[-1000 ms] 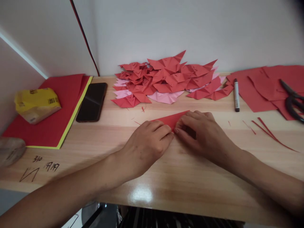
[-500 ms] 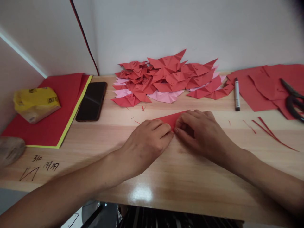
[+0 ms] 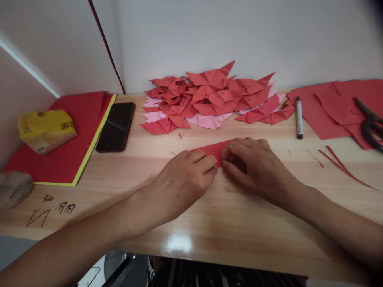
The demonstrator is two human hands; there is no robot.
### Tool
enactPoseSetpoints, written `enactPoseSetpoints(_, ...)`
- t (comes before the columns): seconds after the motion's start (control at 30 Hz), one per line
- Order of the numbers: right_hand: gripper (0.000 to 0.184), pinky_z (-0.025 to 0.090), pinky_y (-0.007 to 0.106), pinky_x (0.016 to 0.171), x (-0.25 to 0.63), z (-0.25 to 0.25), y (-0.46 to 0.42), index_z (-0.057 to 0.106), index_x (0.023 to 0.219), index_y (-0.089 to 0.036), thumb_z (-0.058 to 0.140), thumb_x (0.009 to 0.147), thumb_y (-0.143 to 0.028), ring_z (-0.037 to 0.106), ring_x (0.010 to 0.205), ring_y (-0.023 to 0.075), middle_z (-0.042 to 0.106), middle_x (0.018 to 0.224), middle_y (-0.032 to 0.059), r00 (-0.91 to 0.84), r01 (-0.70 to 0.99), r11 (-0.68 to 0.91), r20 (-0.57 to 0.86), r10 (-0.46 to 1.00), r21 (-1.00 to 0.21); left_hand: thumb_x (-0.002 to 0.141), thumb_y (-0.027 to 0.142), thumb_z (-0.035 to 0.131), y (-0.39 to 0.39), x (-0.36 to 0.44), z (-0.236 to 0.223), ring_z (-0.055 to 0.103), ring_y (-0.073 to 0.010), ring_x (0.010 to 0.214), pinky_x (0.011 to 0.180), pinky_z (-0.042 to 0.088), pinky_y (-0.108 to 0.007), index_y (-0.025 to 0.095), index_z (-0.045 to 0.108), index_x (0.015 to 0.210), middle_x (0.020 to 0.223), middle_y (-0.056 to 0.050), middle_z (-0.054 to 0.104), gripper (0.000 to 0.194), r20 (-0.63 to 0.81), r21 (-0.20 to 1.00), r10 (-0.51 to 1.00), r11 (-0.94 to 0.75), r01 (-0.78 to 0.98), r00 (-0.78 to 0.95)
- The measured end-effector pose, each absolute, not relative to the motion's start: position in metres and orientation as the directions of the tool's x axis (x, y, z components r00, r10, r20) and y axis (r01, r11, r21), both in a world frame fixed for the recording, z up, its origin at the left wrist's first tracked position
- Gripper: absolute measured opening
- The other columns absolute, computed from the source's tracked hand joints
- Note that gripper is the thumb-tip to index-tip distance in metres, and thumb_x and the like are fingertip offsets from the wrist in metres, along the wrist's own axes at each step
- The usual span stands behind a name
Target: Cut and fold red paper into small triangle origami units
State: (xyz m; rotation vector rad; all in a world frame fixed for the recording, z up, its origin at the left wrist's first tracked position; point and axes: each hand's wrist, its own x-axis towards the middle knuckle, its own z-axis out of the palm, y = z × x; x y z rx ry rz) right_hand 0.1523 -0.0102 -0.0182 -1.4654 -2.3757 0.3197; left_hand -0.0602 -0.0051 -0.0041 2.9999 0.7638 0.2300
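Observation:
A folded piece of red paper (image 3: 216, 150) lies on the wooden table between my hands, its top edge slanting up to the right. My left hand (image 3: 191, 177) is closed on the paper's left part, fingers curled over its lower edge. On the right part, my right hand (image 3: 249, 165) pinches the paper with thumb and fingertips. The fingertips of both hands are a short gap apart. Both ends of the paper are hidden under my hands. Behind it lies a heap of folded red paper shapes (image 3: 209, 95), with pink ones (image 3: 209, 120) among them.
On the left are a black phone (image 3: 116, 126), red and yellow sheets (image 3: 89, 111) and a yellow packet (image 3: 48, 129). To the right lie a marker (image 3: 299, 118), red paper sheets (image 3: 320, 115), scissors (image 3: 371, 127) and thin red paper strips (image 3: 344, 167).
My hands stay on the red paper almost in place. The left fingers have shifted very slightly left, so a little more paper shows between the hands.

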Motion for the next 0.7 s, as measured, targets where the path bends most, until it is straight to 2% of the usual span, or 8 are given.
enactPoseSetpoints(0.1,0.004,0.032,0.035,0.072,0.153,-0.018,-0.01,0.053,0.081,-0.021,0.051,0.084,-0.02,0.054,0.078,0.0214,0.06,0.079,0.0021,-0.418,0.816,0.444,0.153,0.896,-0.37,0.094,0.009,0.045,-0.005,-0.061,-0.004,0.056,-0.02,0.099,0.082,0.045,-0.033,0.014,0.064,0.102,0.106,-0.006,0.065,0.021,0.151,0.114,0.481,-0.876,0.469,0.863)
enactPoseSetpoints(0.37,0.007,0.034,0.037,0.075,0.158,-0.02,-0.011,0.056,0.085,-0.021,0.049,0.086,-0.02,0.055,0.081,0.0223,0.061,0.083,0.0033,-0.428,0.795,0.454,0.158,0.89,-0.403,0.095,0.014,0.047,0.004,-0.063,-0.004,0.059,-0.0157,0.093,0.085,0.047,-0.031,0.016,0.061,0.099,0.1,-0.002,0.068,0.015,0.211,0.401,0.602,-0.772,0.493,0.77)
enactPoseSetpoints(0.7,0.01,0.038,0.037,0.078,0.166,-0.018,-0.01,0.062,0.09,-0.022,0.053,0.087,-0.022,0.057,0.079,0.0197,0.064,0.082,0.0015,-0.431,0.712,0.444,0.16,0.888,-0.544,0.094,0.017,0.052,0.008,-0.06,-0.013,0.058,-0.015,0.089,0.083,0.046,-0.03,0.017,0.066,0.093,0.094,-0.003,0.069,0.014,0.299,0.471,0.627,-0.753,0.46,0.719)
